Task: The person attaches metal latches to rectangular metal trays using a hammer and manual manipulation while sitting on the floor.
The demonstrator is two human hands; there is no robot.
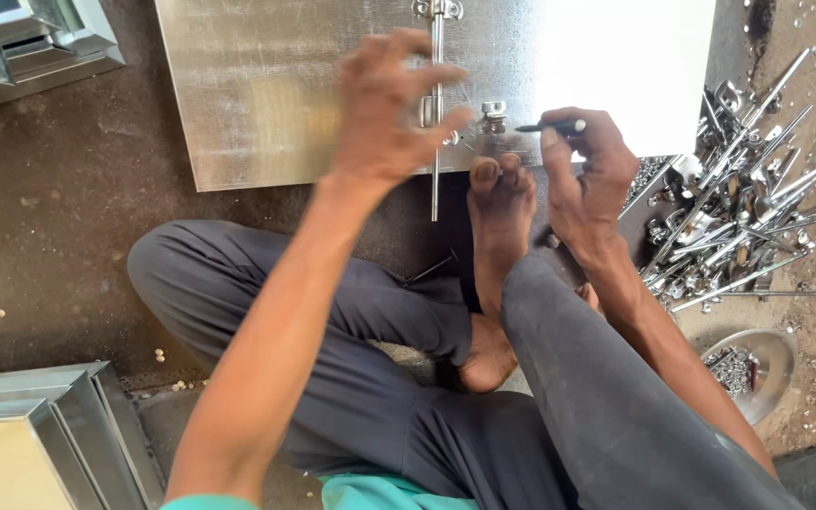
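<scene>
Galvanised sheet metal (285, 85) is laid flat on the dark floor, and a long metal rod latch (437, 113) is fitted down its near edge. The left hand (389, 109) is blurred and held over the latch with fingers loosely spread; whether anything is gripped cannot be told. A dark pen (554, 126) is pinched in the right hand (587, 175), its tip pointed at a small bracket (494, 115) just beside the rod. A bare foot (501, 222) is set at the sheet's edge. A heap of metal rods and fittings (739, 217) is seen to the right, near a round dish (757, 368) of small parts.
</scene>
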